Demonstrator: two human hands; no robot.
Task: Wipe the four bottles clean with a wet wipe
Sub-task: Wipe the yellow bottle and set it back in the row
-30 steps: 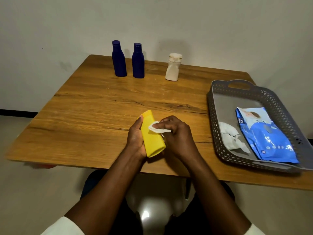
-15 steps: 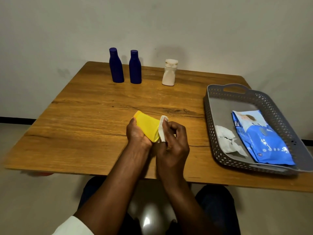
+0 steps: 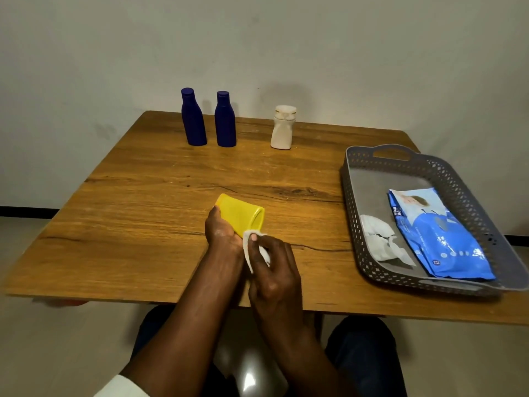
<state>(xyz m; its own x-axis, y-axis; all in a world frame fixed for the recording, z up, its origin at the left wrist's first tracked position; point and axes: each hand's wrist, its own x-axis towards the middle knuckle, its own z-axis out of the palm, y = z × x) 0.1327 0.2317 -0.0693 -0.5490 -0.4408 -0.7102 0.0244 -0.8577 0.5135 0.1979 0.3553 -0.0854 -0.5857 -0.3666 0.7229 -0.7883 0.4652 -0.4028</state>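
My left hand [image 3: 221, 233] grips a yellow bottle [image 3: 240, 214], tipped on its side above the near middle of the table, its flat base turned to the right. My right hand [image 3: 272, 270] pinches a white wet wipe [image 3: 248, 247] just below that base, touching its lower edge. Two dark blue bottles [image 3: 194, 121] [image 3: 225, 120] stand upright side by side at the far edge of the table. A small white bottle [image 3: 282, 128] stands to their right.
A grey perforated tray [image 3: 355, 202] sits at the right of the wooden table [image 3: 143, 196], holding a blue wipes pack [image 3: 435, 236] and crumpled used wipes [image 3: 380, 245]. A wall runs close behind the table. My knees show below the near edge.
My left hand has turned the yellow bottle so its base faces right. My right hand with the wipe has slid from the bottle's side down to the base's lower edge.
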